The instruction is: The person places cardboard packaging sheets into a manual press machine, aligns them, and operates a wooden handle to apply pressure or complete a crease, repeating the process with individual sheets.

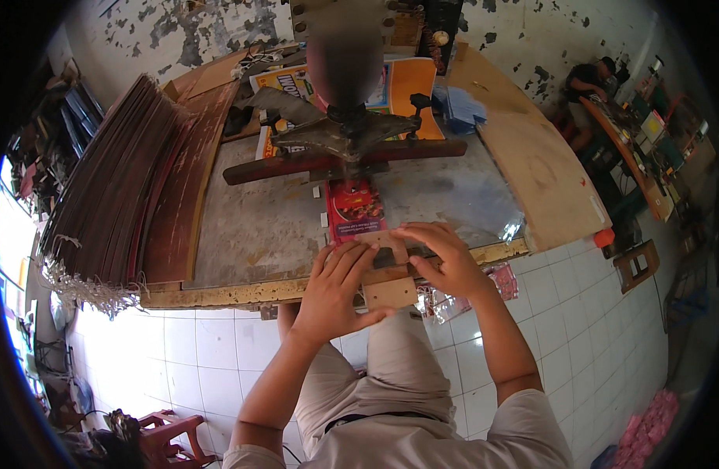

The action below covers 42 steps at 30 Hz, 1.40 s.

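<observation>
My left hand (336, 285) and my right hand (441, 258) rest together on a small brown wooden block (389, 293) at the near edge of a worn grey worktable (258, 227). Both hands press on it, fingers spread over its top. Just beyond my fingertips lies a red printed stack of paper (354, 207). That stack runs under a dark wooden bar (297, 164) of a heavy metal press (340, 133).
A thick pile of dark boards (125, 180) fills the table's left side. A light plywood sheet (531, 156) lies at the right, with orange and yellow printed sheets (406, 82) behind the press. Another person (586, 86) sits at a desk far right. White floor tiles lie below.
</observation>
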### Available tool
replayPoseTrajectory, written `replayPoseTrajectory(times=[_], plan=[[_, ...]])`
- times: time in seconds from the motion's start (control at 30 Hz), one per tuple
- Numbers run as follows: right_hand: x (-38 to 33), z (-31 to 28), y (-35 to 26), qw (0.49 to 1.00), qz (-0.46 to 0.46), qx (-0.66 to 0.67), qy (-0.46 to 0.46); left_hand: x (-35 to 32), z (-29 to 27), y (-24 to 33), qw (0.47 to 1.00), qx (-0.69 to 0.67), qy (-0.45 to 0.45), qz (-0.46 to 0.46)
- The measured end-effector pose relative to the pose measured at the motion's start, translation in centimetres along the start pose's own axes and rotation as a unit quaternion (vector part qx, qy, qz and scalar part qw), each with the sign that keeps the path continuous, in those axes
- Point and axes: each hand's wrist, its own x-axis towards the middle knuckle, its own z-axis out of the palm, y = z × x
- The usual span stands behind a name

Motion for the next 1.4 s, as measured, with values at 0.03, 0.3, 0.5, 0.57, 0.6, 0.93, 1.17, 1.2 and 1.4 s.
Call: replayPoseTrajectory(times=[0.03, 0.3, 0.5, 0.57, 0.6, 0.93, 1.17, 1.2, 1.4], plan=[[0.1, -0.1, -0.4, 1.000, -0.004, 0.007, -0.003, 0.0, -0.4, 0.1, 1.000, -0.004, -0.005, -0.002], [-0.7, 0.9, -0.5, 1.000, -0.024, -0.010, 0.005, -1.6, 0.4, -1.0, 0.999, 0.030, 0.019, 0.013], [-1.1, 1.4, -0.7, 0.999, -0.024, 0.005, 0.042, -1.9, 0.3, -1.3, 0.999, 0.023, 0.038, 0.019], [-1.1, 1.5, -0.8, 0.998, -0.033, -0.001, 0.047, -2.0, 0.4, -1.3, 0.999, 0.011, 0.041, 0.014], [-1.1, 1.5, -0.7, 0.998, -0.033, 0.000, 0.047, -2.0, 0.5, -1.3, 0.999, 0.006, 0.044, 0.011], [-1.2, 1.7, -0.8, 0.998, -0.034, -0.014, 0.051, -2.6, 1.1, -1.6, 0.998, -0.001, 0.060, 0.021], [-1.2, 1.8, -0.8, 0.997, -0.041, -0.017, 0.057, -2.3, 0.6, -1.3, 0.999, -0.001, 0.052, 0.005], [-1.2, 1.9, -0.8, 0.997, -0.041, -0.016, 0.057, -2.3, 0.7, -1.4, 0.999, 0.002, 0.050, 0.007], [-1.2, 1.8, -0.8, 0.996, -0.048, -0.035, 0.066, -2.3, 0.6, -1.1, 0.999, 0.007, 0.044, 0.002]])
